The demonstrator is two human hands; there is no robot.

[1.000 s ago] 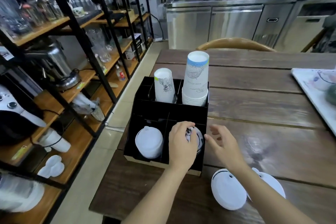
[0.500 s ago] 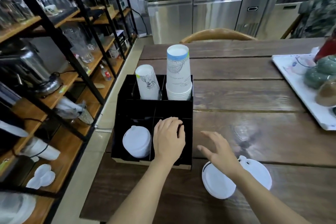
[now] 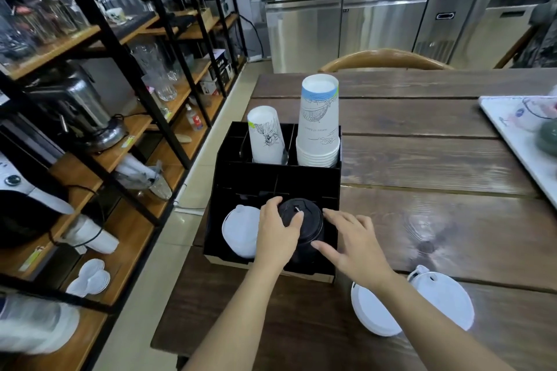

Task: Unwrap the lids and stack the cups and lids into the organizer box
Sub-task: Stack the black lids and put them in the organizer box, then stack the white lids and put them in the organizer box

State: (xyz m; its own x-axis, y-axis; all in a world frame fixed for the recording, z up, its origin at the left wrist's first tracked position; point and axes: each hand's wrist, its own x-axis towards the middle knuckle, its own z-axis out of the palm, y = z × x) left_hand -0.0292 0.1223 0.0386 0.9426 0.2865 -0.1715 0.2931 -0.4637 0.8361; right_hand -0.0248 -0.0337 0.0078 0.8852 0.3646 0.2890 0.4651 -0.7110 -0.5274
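Observation:
A black organizer box [image 3: 241, 178] stands at the table's left edge. Its back compartments hold a short upside-down white cup stack [image 3: 266, 141] and a taller blue-rimmed cup stack [image 3: 319, 123]. White lids [image 3: 239, 232] lie in the front left compartment. A stack of black lids [image 3: 304, 223] sits in the front right compartment. My left hand [image 3: 277, 229] curls over the stack's top and left side. My right hand [image 3: 352, 244] has spread fingers, with fingertips against the stack's right side. Two loose white lids [image 3: 373, 313] [image 3: 446, 301] lie on the table near my right forearm.
A white tray [image 3: 512, 135] with dark green items lies at the table's right edge. A wooden chair back [image 3: 382, 59] stands behind the table. Black-framed wooden shelves [image 3: 126, 117] with glassware and appliances line the left side across a narrow floor strip.
My right hand has moved left from above the loose white lids to the side of the black lid stack. My left hand has shifted, and the black lids now show beneath it.

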